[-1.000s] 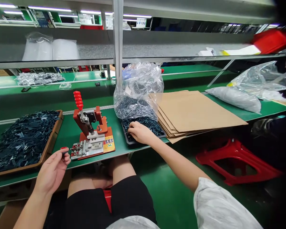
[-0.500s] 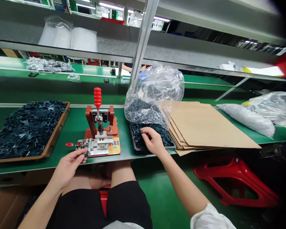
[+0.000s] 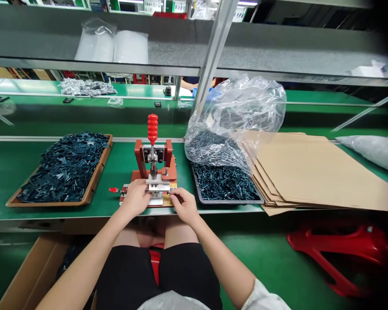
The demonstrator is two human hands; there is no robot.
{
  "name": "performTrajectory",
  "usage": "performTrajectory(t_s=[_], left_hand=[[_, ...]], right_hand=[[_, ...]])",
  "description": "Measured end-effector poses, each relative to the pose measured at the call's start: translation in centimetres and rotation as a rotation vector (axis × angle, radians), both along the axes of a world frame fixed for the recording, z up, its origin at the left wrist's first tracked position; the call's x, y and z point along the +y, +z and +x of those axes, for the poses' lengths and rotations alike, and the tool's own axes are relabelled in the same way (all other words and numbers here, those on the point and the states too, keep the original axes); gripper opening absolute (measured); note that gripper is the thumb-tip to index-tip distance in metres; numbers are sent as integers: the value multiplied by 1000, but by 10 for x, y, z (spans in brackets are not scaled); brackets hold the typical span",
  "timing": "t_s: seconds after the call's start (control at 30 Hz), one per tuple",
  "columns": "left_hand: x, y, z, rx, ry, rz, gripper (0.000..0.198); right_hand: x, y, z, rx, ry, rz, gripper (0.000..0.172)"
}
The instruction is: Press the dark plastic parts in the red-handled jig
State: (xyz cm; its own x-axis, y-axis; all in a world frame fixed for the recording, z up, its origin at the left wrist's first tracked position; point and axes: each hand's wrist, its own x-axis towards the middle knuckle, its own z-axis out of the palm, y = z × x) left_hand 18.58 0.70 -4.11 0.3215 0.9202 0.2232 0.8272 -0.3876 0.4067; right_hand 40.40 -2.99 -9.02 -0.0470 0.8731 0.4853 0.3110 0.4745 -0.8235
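Note:
A bench toggle press with a red ribbed handle stands on the green bench, its steel clamp bed low in front. My left hand rests on the steel bed, and my right hand sits at its right side, fingertips pinched against the plate. The fingers hide whatever lies on the bed. To the right lies a black tray of small dark parts. A wooden tray heaped with dark strips stands to the left.
A clear plastic bag of dark parts leans behind the black tray. Stacked cardboard sheets lie to its right. A red stool stands on the floor, and an open cardboard box sits below left. A co-worker's arm shows across the bench.
My right hand has left the black tray and moved to the press. My left hand has moved from the bench edge onto the steel bed. The view has turned leftward.

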Motion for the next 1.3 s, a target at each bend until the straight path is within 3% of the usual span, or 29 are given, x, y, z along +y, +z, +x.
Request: performTrajectory(t_s=[0.1,0.2,0.37,0.43,0.53,0.63,0.83,1.0,1.3], left_hand=[[0,-6,5,37,-1,0,20],[-2,-4,6,60,24,-10,17],[0,5,13,153,68,-59,21],[3,9,13,175,64,-102,25],[5,15,10,174,13,-153,28],[4,18,4,131,-49,-153,31],[-5,11,2,73,-39,-103,29],[-9,3,3,38,-44,-4,22],[-10,0,4,27,-42,26,21]], right_hand=[[4,-16,-2,191,36,-191,16],[7,-19,-4,269,58,-286,20],[12,-15,-3,78,-10,-136,14],[12,-15,-2,66,-7,-159,13],[13,-11,-2,51,18,-207,14],[18,-1,-9,-50,48,-102,13],[35,1,-34,-68,95,-83,30],[34,-7,-36,-63,85,-71,27],[29,-4,-36,-111,29,-66,28]])
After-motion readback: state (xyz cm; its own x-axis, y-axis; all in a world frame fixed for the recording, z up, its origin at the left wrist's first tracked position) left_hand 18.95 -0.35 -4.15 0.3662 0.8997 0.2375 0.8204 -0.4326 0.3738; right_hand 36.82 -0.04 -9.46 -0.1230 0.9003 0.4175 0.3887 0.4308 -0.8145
